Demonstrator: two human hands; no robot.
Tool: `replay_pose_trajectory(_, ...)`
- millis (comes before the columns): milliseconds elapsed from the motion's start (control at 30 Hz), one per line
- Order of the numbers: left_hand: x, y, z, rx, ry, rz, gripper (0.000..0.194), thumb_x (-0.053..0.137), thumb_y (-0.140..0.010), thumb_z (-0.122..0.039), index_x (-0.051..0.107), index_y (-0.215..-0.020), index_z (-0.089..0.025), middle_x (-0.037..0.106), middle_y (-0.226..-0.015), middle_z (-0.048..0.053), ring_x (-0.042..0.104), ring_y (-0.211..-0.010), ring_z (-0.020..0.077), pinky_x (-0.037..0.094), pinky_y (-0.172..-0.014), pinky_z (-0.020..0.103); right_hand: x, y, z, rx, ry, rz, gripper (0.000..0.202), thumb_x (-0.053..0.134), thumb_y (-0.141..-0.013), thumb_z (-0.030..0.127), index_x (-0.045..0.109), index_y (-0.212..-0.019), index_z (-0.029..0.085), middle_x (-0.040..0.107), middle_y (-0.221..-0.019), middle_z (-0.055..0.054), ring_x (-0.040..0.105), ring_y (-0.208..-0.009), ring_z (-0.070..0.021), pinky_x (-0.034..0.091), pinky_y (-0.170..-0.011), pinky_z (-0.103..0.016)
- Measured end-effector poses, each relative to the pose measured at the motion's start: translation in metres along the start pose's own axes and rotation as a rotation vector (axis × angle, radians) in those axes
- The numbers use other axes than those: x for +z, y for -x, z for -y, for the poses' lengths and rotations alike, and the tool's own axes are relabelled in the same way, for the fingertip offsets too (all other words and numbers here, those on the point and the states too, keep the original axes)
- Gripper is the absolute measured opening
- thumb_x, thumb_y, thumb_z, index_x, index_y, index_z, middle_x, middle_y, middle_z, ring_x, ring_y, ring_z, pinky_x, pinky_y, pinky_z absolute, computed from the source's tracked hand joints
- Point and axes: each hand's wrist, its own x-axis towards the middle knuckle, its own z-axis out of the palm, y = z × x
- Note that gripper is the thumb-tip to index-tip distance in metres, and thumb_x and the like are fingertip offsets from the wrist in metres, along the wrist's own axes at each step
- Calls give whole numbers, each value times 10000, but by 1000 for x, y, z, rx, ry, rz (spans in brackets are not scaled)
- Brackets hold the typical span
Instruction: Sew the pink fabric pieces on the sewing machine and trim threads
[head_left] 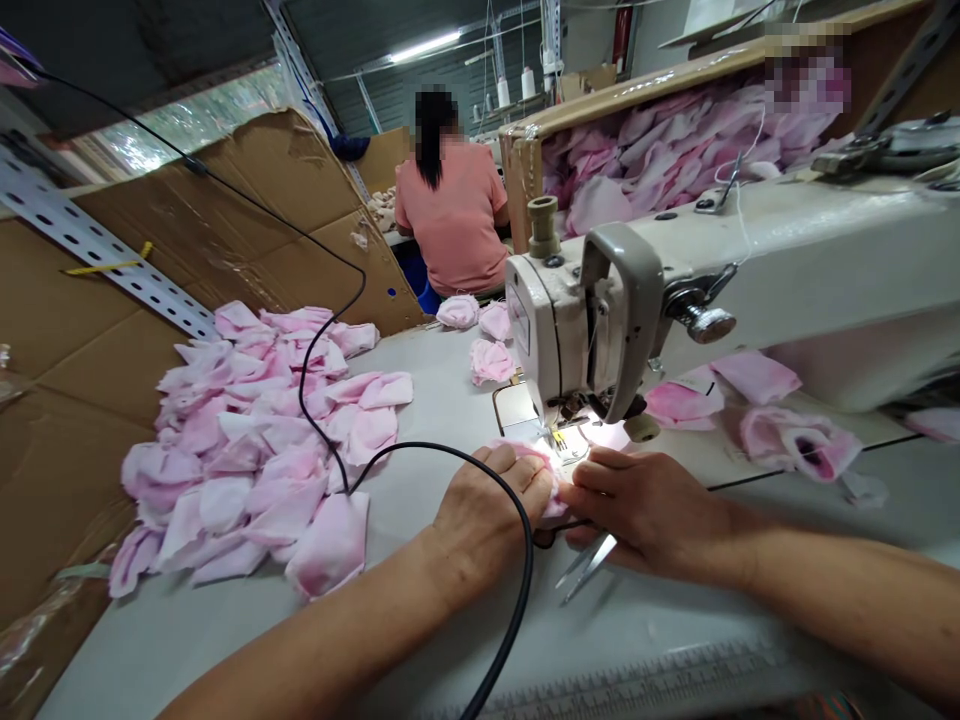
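Observation:
A pink fabric piece (556, 492) lies at the needle of a white sewing machine (555, 330), under its lit presser foot. My left hand (491, 500) is closed on the left side of this piece, fingers bent over it. My right hand (652, 510) is closed at the piece's right edge, fingertips close to the needle plate. Metal scissors (589, 568) stick out from beneath my right hand, blades pointing down and left; their handles are hidden in the palm. How firmly the right fingertips pinch the fabric is hidden.
Pink fabric pieces (262, 450) are heaped on the left of the table. A black cable (525, 570) loops across my left hand. More pink pieces (799, 440) lie under the machine arm. Behind stand a cardboard box (525, 180) of pink fabric and a seated person (454, 220).

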Motion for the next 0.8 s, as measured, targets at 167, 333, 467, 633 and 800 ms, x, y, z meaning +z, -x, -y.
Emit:
replay_pose_trajectory(167, 1, 2, 0, -26, 38, 47, 121, 520, -949, -171, 625, -1007, -152, 689, -1094, 80, 637, -1026, 213, 546, -900, 366, 1, 0, 1, 14, 10, -5, 316, 421, -995, 386, 637, -917, 169, 610, -846, -77, 499, -789, -217, 450, -666, -349)
replay_pose_trajectory(333, 3, 2, 0, -27, 71, 35, 145, 487, -965, -201, 617, -986, -141, 684, -1091, 109, 641, -1075, 229, 554, -939, 390, 1, 0, 1, 11, 1, -21, 281, 457, -978, 357, 645, -896, 164, 611, -823, -73, 508, -769, -222, 445, -644, -357)
replay_pose_trajectory(467, 5, 1, 0, -27, 80, 42, 159, 469, -965, -195, 616, -975, -136, 683, -1085, 127, 646, -1078, 235, 553, -958, 402, 1, 1, 2, 23, -16, -12, 303, 457, -982, 376, 656, -911, 160, 615, -829, -69, 517, -775, -228, 446, -642, -364)
replay_pose_trajectory(633, 4, 1, 0, -39, 94, 63, 170, 466, -975, -214, 618, -991, -140, 682, -1092, 128, 641, -1094, 231, 546, -978, 402, 2, 0, 2, 31, -21, 11, 307, 456, -984, 383, 656, -925, 158, 619, -844, -68, 519, -783, -228, 454, -652, -368)
replay_pose_trajectory(800, 2, 1, 0, -19, 116, 34, 168, 471, -968, -175, 620, -1038, -141, 699, -1067, 93, 646, -1071, 218, 545, -972, 372, 2, 0, 2, 31, -24, 8, 281, 465, -980, 364, 649, -934, 156, 610, -842, -62, 520, -790, -233, 459, -654, -377)
